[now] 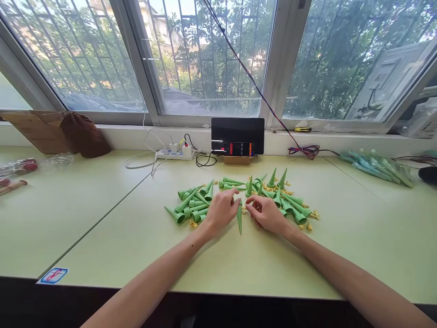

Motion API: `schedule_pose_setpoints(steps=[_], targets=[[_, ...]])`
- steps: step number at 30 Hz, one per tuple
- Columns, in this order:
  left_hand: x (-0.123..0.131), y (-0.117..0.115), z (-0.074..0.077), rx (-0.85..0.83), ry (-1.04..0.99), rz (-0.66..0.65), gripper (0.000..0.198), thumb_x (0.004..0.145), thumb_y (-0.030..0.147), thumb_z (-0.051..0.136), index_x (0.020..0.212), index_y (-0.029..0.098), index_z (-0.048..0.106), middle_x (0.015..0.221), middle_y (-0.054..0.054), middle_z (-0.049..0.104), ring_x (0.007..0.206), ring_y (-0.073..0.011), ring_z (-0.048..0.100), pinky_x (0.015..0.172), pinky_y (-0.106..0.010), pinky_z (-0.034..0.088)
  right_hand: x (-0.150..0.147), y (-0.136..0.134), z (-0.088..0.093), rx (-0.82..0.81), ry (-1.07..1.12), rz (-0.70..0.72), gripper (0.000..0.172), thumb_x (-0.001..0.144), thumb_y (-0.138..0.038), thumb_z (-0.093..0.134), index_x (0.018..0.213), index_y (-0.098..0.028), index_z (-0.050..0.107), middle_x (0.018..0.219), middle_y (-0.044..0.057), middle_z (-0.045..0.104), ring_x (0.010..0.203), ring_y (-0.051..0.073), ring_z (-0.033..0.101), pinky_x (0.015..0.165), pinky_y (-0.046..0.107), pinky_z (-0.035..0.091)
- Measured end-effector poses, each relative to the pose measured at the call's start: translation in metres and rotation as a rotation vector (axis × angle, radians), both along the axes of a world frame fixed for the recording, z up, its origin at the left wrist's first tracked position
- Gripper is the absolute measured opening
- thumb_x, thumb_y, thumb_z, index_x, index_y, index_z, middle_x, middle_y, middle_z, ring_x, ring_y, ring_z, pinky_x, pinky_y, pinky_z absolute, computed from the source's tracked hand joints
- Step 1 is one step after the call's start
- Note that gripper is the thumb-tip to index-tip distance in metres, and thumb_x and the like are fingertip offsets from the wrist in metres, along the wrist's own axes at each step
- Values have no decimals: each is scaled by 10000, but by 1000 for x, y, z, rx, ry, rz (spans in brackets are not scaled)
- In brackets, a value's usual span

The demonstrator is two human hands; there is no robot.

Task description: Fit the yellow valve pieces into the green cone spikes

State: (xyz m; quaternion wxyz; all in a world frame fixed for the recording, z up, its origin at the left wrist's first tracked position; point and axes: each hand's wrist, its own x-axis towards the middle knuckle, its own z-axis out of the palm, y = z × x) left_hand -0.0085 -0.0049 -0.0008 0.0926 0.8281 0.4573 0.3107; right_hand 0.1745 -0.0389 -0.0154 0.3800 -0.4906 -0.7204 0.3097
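Cone of tapered green plastic (240,222) sits between our hands, tip toward six o'clock, probably so both reach it. Our left hand (221,210) bends its fingers over its wide end, pinch unclear; our right hand (268,213) curls, thumb near index, contents unclear.

Bench (218,269), arranged about the tablet (220,130), before which stands a phone (239,149). Nearer than the tablet: left hand (221,209), fingers at the wide end of one cone (240,223), contact unclear; right hand (268,213), fingers curled, just beside that cone. Other green cones (193,207) lie heaped, spreading left and right of the tablet, with yellow pieces (309,226) among them. Left of the tablet: power strip (175,154), then pouch (83,134). Right: knife (302,129), coiled cable (305,151), packets (378,168).
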Motion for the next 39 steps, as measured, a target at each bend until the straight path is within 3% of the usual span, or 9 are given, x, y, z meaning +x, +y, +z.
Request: schedule_pose_setpoints(steps=[4,8,12,23,28,31,34,39], targets=[[-8,6,5,209,122,150,192,918,216,524,988,174,697,963,-114,648,967,-274,569,855,-386,456,0,0,0,6,9,0,164,941,-332,516,906,-207,615,577,-29,614,344,128,544,445,268,435],[-13,10,-1,179,270,211,176,893,223,566,955,172,723,984,-147,667,1047,-323,559,997,-512,392,0,0,0,8,21,-3,161,942,-349,515,926,-210,596,593,-32,609,349,126,539,458,274,439],[-13,11,-8,148,346,203,206,914,226,528,911,168,726,916,-148,708,1046,-340,596,1102,-607,263,0,0,-1,-4,19,5,138,935,-335,521,977,-211,567,653,-28,627,381,121,550,472,268,438],[-13,10,-5,127,333,167,267,909,139,458,759,156,679,850,-142,716,933,-326,636,1106,-640,265,0,0,-1,-5,-32,54,214,893,-330,585,1065,-203,576,857,34,700,551,123,589,529,242,437],[-10,8,2,183,233,134,255,920,130,445,858,150,691,856,-121,714,935,-293,632,1125,-609,256,-1,-1,-1,-4,-16,100,240,899,-329,587,1104,-208,569,916,41,713,549,111,576,527,237,426],[-7,7,5,229,74,32,251,934,132,440,962,164,688,924,-97,716,950,-252,630,1082,-513,368,-2,-1,-1,4,5,112,240,906,-344,586,1102,-206,570,914,44,714,570,122,598,551,244,446],[-2,3,5,180,-89,-92,242,942,153,457,1016,179,686,996,-89,720,976,-229,648,913,-384,502,-3,0,-1,25,24,76,216,925,-369,565,1063,-203,578,850,39,705,591,139,618,569,252,466],[4,-4,4,98,-174,-215,240,945,189,492,1072,184,695,1034,-88,740,961,-221,678,861,-348,525,-3,1,0,27,56,39,243,962,-420,515,1037,-201,586,797,29,696,469,116,550,506,249,446]])
